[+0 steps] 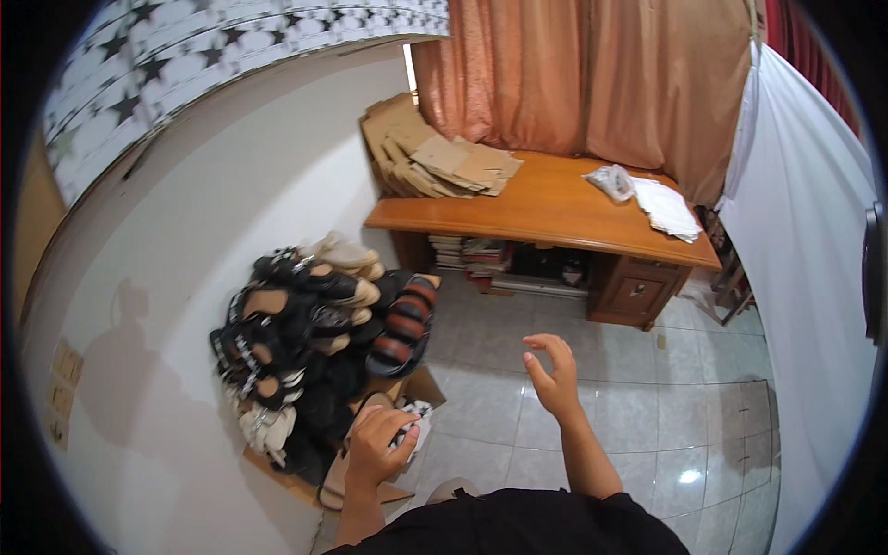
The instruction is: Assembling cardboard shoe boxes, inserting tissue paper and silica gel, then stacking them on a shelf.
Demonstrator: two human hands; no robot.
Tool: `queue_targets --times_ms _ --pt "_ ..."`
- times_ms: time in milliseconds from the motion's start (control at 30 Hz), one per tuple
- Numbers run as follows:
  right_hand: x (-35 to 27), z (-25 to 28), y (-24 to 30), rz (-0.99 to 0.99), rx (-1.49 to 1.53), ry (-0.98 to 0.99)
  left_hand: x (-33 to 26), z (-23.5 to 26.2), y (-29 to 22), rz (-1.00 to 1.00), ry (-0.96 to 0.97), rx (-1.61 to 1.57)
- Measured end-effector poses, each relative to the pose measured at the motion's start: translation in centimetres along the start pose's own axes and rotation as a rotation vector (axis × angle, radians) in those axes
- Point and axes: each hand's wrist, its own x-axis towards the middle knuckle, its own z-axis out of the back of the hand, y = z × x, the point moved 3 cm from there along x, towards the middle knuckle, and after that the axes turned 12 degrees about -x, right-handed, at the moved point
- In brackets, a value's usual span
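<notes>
Tiled floor (pixel 647 407), white wall corner, wooden worktop (pixel 546 208) under curtains. Sandal heap (pixel 305 333) spills from cardboard box (pixel 407 388) against wall. Left hand (pixel 377 449) down in box, fingers curled on patterned sandal (pixel 416 421). Right hand (pixel 555 375) raised, fingers loosely spread, holding nothing.

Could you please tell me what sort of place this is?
Probably a home stockroom for footwear: a heap of sandals against the white wall, flattened brown cardboard boxes on a wooden desk, and orange curtains.
</notes>
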Motion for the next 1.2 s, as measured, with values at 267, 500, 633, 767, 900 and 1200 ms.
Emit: queue_targets --times_ms 267,500,633,767,900,1200 --pt "6.7 -0.2 -10.9 -0.210 -0.100 0.023 11.6 -11.0 9.3 -0.075 0.153 -0.103" --pt "21.6 -2.4 -17.4 -0.109 -0.195 0.162 24.7 -15.9 18.1 -0.073 0.074 -0.050" --pt "29.4 -2.4 -20.7 -0.063 -0.293 0.249 33.0 -18.6 23.0 -0.046 0.010 -0.087" --pt "33.8 -2.8 -25.7 -0.163 -0.322 0.315 38.7 -27.0 31.9 0.203 -0.057 -0.458" --pt "38.4 -3.6 -31.6 -0.211 -0.403 0.395 43.3 -38.3 45.3 0.485 -0.095 -0.555" --pt "52.4 -5.2 -43.1 -0.140 -0.409 0.485 56.6 -47.7 55.6 0.670 0.033 -0.120"
